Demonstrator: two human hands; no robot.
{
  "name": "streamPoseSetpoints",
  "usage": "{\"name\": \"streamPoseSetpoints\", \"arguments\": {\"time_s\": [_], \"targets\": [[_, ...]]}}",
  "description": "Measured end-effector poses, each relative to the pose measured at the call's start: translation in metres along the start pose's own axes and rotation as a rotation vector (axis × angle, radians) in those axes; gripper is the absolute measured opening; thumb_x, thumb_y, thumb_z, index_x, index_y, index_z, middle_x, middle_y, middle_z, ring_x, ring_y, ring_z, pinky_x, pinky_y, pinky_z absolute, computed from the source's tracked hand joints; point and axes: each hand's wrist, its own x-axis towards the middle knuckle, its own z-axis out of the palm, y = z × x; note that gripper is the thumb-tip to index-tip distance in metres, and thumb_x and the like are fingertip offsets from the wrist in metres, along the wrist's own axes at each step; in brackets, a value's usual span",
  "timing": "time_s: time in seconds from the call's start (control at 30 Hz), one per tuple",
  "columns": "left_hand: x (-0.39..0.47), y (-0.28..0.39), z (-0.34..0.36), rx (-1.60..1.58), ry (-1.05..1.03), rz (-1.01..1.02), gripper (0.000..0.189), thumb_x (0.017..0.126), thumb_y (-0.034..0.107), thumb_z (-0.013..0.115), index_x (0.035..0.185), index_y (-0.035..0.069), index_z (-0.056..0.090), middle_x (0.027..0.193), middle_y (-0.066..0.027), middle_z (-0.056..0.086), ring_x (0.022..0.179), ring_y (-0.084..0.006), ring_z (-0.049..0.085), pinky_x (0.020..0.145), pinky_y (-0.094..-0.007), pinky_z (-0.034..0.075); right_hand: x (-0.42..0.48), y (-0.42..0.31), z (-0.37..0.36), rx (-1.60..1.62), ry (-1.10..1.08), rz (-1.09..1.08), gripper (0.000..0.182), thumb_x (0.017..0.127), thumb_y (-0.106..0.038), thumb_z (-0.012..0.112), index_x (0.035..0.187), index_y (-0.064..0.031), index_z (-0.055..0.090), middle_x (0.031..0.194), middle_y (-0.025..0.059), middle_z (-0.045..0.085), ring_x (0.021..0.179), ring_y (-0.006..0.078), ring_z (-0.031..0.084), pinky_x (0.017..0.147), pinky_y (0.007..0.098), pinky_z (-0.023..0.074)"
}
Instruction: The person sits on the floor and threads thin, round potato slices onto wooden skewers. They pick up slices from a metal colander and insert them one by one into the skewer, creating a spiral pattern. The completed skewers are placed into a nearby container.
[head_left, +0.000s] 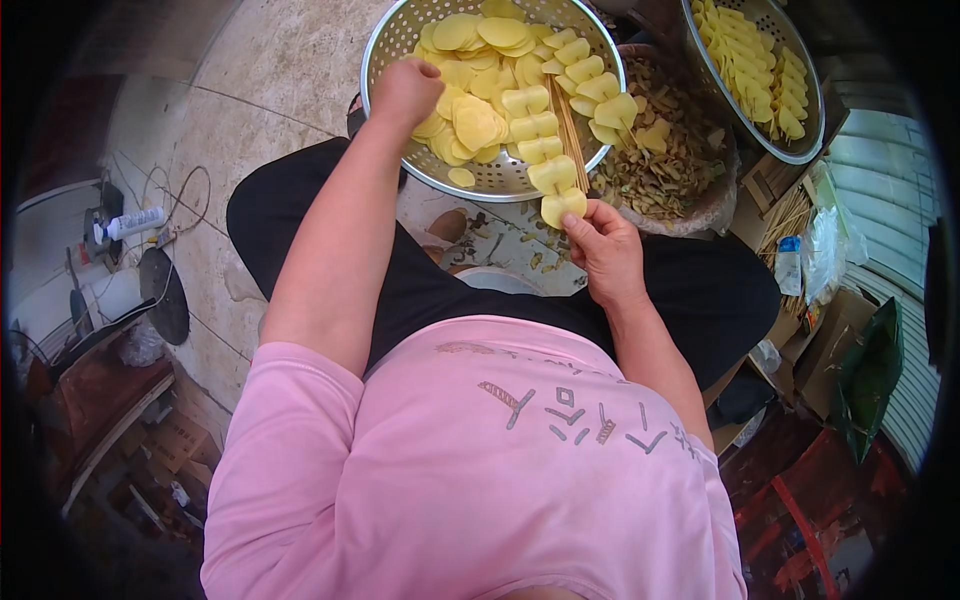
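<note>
A steel colander (491, 191) in front of me holds a heap of thin, pale yellow slices (478, 124), which look like potato. My right hand (607, 247) pinches the near end of a skewer of folded slices (538, 139), its thumb against the nearest slice. The skewer's far part reaches over the colander. My left hand (407, 94) hangs above the colander's left side, beside the heap, fingers curled and mostly hidden; whether it holds a slice cannot be seen. Bare wooden skewers (571, 139) lean inside the colander, next to another loaded skewer (600, 86).
A second colander (802, 154) with loaded skewers stands at the upper right. Below it sits a lined tub of peelings (667, 169). More bare sticks (784, 221) and a plastic bag (823, 251) lie at right. A white bottle (135, 223) and cables are at left.
</note>
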Motion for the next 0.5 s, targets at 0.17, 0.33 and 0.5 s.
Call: {"name": "streamPoseSetpoints", "arguments": {"time_s": [0.17, 0.33, 0.5], "targets": [[-0.007, -0.002, 0.026, 0.444, 0.021, 0.06, 0.033, 0.071, 0.019, 0.07, 0.102, 0.008, 0.064, 0.096, -0.016, 0.066, 0.092, -0.0311, 0.063, 0.08, -0.0387, 0.05, 0.002, 0.001, -0.001, -0.017, -0.001, -0.005, 0.014, 0.085, -0.014, 0.068, 0.091, -0.0036, 0.062, 0.066, -0.0059, 0.051, 0.052, 0.0019, 0.041, 0.047, 0.0174, 0.0342], [-0.004, -0.002, 0.028, 0.333, 0.018, 0.052, 0.022, 0.075, 0.016, 0.061, 0.096, 0.01, 0.065, 0.098, -0.0158, 0.066, 0.094, -0.0331, 0.063, 0.082, -0.0404, 0.049, 0.004, 0.002, -0.002, -0.038, -0.012, -0.014, 0.013, 0.085, -0.014, 0.068, 0.089, -0.0039, 0.062, 0.066, -0.006, 0.051, 0.053, 0.0019, 0.042, 0.048, 0.0177, 0.0351], [0.006, -0.003, 0.021, 0.046, 0.025, -0.041, 0.02, 0.073, 0.016, 0.062, 0.091, 0.009, 0.066, 0.088, -0.0115, 0.066, 0.081, -0.0259, 0.064, 0.075, -0.0355, 0.05, 0.003, 0.003, 0.0, -0.083, -0.038, -0.027, 0.011, 0.085, -0.013, 0.068, 0.086, -0.0042, 0.062, 0.066, -0.0059, 0.051, 0.054, 0.0018, 0.043, 0.048, 0.0179, 0.036]]}}
